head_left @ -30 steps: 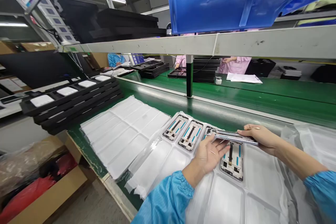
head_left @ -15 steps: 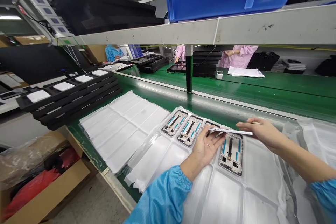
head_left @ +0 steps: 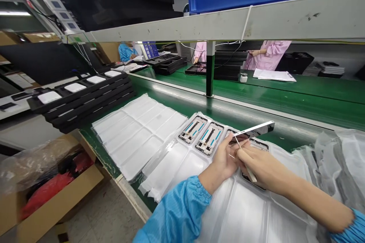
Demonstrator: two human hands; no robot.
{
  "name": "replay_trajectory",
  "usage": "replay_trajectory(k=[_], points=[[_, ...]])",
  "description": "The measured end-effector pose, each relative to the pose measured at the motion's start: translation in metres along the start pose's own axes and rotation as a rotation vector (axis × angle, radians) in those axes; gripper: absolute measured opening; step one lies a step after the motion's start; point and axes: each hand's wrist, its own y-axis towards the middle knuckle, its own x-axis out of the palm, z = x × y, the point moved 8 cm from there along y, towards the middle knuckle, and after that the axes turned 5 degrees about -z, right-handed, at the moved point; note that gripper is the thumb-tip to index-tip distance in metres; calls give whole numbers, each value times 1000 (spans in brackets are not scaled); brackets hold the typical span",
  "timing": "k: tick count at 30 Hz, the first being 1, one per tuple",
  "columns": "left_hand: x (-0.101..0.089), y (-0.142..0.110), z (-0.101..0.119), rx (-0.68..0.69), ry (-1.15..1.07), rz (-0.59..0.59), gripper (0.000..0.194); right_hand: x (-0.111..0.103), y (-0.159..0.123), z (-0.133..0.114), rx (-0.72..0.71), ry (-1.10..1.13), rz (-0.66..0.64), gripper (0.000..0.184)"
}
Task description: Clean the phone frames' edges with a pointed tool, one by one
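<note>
Head view: left hand (head_left: 224,161) sat above the tray (head_left: 242,216), left fingers (head_left: 229,146) curled and pinching a phone frame (head_left: 255,129) by its edge. Frame looked thin, stiff, fragile; edges seemed the best hold. Just right, right fingers (head_left: 256,159) pinched a slim pick (head_left: 249,171).

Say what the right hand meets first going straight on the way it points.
The person's left hand first: the bare right hand, gripping a thin pale stick, points leftward, its fingers nearly at the left hand's fingers, which pinch a flat silver-edged phone frame. Depth is unclear; they may already touch.
</note>
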Motion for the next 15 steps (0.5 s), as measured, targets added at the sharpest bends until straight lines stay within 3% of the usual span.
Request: replay_trajectory(k=[7, 10, 15], points=[[4, -3, -6, -39, 37, -37, 42, 9, 0, -2, 11, 12, -82, 29], [2, -3, -4, -18, 35, 2, 40, 11, 0, -5, 19, 0, -61, 29], [0, -2, -12, -120, 15, -10, 49, 11, 0, -7, 36, 48, -8, 28]])
